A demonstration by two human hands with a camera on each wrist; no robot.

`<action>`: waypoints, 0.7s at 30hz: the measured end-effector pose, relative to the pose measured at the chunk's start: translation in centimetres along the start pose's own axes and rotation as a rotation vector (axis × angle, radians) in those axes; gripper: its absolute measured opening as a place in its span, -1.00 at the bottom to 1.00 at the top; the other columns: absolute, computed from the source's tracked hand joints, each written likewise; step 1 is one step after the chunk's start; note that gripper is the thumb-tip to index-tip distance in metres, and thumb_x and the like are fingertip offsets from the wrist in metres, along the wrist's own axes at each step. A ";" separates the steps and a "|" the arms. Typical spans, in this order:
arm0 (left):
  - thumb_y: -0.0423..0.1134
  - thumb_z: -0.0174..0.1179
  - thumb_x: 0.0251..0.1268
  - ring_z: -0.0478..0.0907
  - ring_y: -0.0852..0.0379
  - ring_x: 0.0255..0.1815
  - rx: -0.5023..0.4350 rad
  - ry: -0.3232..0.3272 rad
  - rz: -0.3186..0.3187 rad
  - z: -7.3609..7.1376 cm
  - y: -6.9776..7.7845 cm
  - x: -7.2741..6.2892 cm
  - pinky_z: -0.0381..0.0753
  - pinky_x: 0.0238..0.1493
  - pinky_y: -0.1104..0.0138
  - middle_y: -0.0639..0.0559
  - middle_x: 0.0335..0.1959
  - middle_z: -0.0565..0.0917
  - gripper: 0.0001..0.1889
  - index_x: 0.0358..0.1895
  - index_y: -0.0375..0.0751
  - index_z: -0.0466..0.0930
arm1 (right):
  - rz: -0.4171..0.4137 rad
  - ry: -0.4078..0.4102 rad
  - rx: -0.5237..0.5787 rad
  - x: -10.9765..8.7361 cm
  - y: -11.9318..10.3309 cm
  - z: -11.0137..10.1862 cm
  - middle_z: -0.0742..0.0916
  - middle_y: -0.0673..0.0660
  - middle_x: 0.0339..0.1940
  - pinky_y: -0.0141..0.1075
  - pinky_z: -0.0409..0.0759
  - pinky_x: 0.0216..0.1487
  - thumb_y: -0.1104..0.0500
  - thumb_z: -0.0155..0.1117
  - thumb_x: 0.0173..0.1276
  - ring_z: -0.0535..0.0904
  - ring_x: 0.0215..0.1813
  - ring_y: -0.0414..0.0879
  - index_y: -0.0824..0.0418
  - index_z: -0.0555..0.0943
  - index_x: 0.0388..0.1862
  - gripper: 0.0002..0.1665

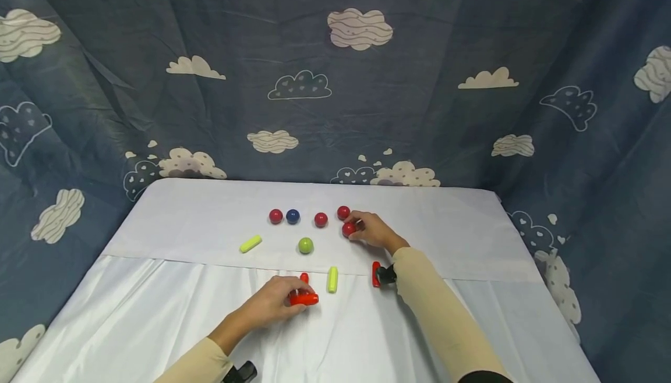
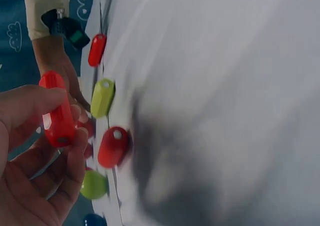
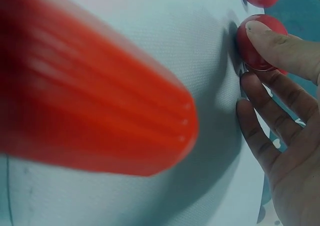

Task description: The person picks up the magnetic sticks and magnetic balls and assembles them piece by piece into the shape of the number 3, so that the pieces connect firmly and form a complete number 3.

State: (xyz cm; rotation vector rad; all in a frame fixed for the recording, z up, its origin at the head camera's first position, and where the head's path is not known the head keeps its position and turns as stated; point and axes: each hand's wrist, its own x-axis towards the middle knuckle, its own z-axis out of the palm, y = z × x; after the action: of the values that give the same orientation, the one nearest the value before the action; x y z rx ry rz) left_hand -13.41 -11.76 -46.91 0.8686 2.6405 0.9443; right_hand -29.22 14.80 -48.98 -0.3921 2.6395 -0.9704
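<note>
My left hand (image 1: 274, 300) pinches a short red stick (image 1: 306, 299) between thumb and fingertips. The left wrist view shows the stick (image 2: 61, 115) with flat sides and a small hole in its end, raised above the white cloth. Just behind it lies another red stick (image 1: 304, 277). Farther off, my right hand (image 1: 373, 229) has thumb and index finger on a red ball (image 1: 348, 230); its other fingers are spread near the cloth. Right beyond is a second red ball (image 1: 343, 212). Close to the right wrist camera, a red stick (image 3: 110, 100) looms large and blurred.
A red ball (image 1: 275, 216), a blue ball (image 1: 292, 216) and another red ball (image 1: 321, 219) stand along the back. A green ball (image 1: 306, 245) and two yellow-green sticks, one left (image 1: 250, 243) and one central (image 1: 332, 279), lie nearer. A cloud-patterned curtain (image 1: 409, 127) hangs behind.
</note>
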 end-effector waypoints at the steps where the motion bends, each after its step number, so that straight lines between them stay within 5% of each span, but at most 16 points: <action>1: -0.31 0.33 0.16 0.39 0.26 -0.33 -0.031 -0.006 0.008 0.1 0.1 0.2 0.41 -0.26 0.39 0.13 -0.24 0.63 -0.76 -0.08 -0.15 0.64 | -0.003 -0.001 0.002 0.0 0.0 0.0 0.62 0.12 0.10 -0.12 0.48 0.18 0.33 0.42 0.15 0.52 0.10 0.02 0.09 0.57 0.04 -0.54; 6: -0.26 0.38 0.13 0.36 0.35 -0.41 -0.100 -0.026 0.042 0.9 0.6 0.9 0.41 -0.33 0.46 0.18 -0.35 0.59 -0.72 -0.07 -0.18 0.67 | -0.016 0.001 0.005 0.1 -0.2 -0.2 0.63 0.12 0.08 -0.12 0.47 0.18 0.35 0.41 0.16 0.52 0.10 0.02 0.11 0.57 0.03 -0.55; 15: -0.23 0.36 0.15 0.35 0.33 -0.36 -0.048 -0.052 0.036 3.1 1.2 1.1 0.34 -0.28 0.43 0.24 -0.33 0.61 -0.80 -0.13 -0.10 0.69 | -0.024 -0.004 0.017 -0.1 -0.1 0.2 0.64 0.12 0.04 -0.12 0.48 0.18 0.35 0.43 0.14 0.53 0.07 0.01 0.10 0.57 -0.01 -0.57; 21: -0.24 0.36 0.16 0.37 0.38 -0.41 -0.114 -0.072 0.067 4.1 1.1 1.7 0.38 -0.33 0.50 0.30 -0.39 0.55 -0.81 -0.15 -0.09 0.66 | 0.000 0.024 0.038 -0.2 0.1 0.1 0.64 0.10 0.03 -0.13 0.49 0.17 0.35 0.44 0.13 0.52 0.07 0.00 0.08 0.57 -0.01 -0.56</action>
State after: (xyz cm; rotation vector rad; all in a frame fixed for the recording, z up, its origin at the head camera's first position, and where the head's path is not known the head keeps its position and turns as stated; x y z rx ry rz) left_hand -12.73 -7.98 -49.37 0.9504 2.4849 1.0479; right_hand -28.97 14.88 -49.09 -0.3733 2.6381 -1.0300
